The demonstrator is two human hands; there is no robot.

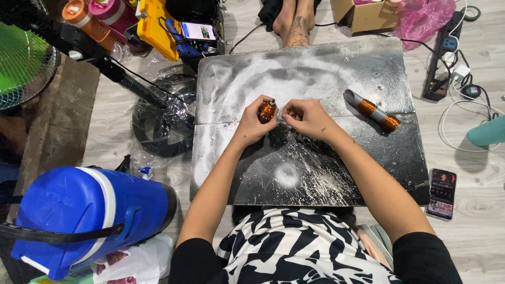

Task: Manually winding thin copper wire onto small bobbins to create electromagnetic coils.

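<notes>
Both hands meet over the dark tabletop (315, 179).
Left hand (256, 122) fingers closed around a copper coil (266, 111); right hand (305, 118) fingers pinched shut, contents unclear.

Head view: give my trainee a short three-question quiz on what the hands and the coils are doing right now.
1. True or false: the left hand holds a small copper coil.
2. What lies on the dark board off to the right of the right hand?
A. a grey tube wound with copper wire
B. a screwdriver
C. a phone
3. Fill in: the phone lies on the ____ beside the board.

Key: 1 true; 2 A, the grey tube; 3 floor.
</notes>
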